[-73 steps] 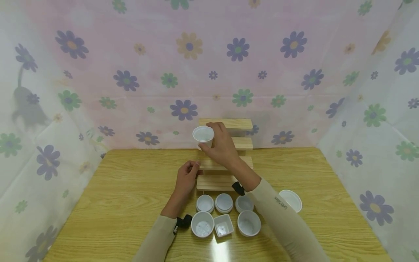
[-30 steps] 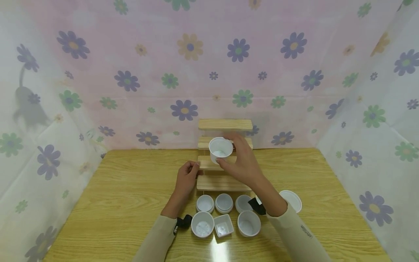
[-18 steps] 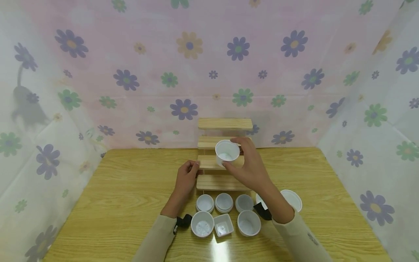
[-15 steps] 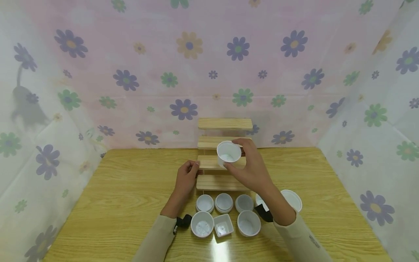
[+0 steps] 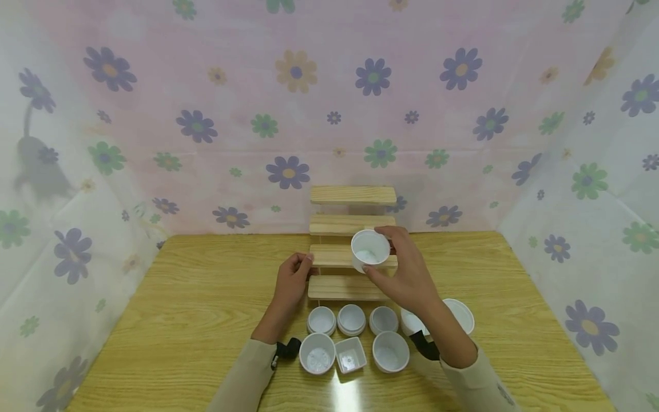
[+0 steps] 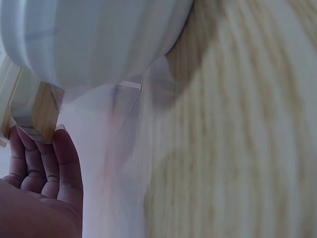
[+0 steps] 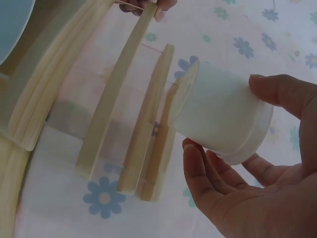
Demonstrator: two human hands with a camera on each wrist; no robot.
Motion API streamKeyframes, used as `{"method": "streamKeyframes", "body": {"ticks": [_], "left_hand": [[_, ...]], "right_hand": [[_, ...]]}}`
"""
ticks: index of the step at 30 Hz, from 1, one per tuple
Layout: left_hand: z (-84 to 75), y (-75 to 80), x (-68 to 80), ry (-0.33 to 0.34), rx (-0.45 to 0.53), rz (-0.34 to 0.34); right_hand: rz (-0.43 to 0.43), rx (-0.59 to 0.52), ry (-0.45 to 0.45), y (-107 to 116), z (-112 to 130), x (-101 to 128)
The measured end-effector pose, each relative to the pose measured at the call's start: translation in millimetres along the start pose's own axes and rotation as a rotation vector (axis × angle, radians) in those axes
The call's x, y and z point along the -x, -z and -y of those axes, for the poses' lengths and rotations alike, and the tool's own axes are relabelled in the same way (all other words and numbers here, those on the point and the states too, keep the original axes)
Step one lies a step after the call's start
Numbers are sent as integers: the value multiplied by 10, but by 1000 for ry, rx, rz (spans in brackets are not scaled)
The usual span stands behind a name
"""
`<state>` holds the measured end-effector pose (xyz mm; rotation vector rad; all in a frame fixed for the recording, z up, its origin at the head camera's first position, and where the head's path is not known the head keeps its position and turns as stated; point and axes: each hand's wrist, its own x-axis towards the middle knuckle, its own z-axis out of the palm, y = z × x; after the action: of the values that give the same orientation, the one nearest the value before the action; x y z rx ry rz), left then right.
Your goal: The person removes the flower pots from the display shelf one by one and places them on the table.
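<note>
My right hand (image 5: 407, 272) holds a small round white pot (image 5: 370, 250) between thumb and fingers, its mouth tilted towards the head camera. It hangs in front of the right part of the tiered wooden stand (image 5: 352, 195), above its lower shelves. In the right wrist view the pot (image 7: 223, 109) is lifted off any surface, with fingers around its base end. At the stand's left side, my left hand (image 5: 293, 277) grips the end of a lower shelf (image 5: 329, 256). The left wrist view has the fingers (image 6: 47, 168) at that shelf end (image 6: 45, 111).
Before the stand sit several white pots, among them a round one (image 5: 317, 353), a square one (image 5: 351, 355) and another round one (image 5: 390, 351). A white round dish (image 5: 460, 316) lies to the right, partly behind the right forearm. A flowered cloth (image 5: 340, 86) backs the wooden table (image 5: 206, 320).
My right hand has carried the white pot down and to the right, from before the upper shelves to before the lower ones. The left hand stays on the stand.
</note>
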<state>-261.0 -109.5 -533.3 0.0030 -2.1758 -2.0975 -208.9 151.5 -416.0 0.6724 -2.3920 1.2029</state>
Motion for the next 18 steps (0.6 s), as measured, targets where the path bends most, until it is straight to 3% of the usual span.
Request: {"method": "streamKeyframes", "body": {"ticks": [18], "left_hand": [[5,-7,2,8,18,-4]], "right_hand": [[-2,81,20,205,-86,200]]}}
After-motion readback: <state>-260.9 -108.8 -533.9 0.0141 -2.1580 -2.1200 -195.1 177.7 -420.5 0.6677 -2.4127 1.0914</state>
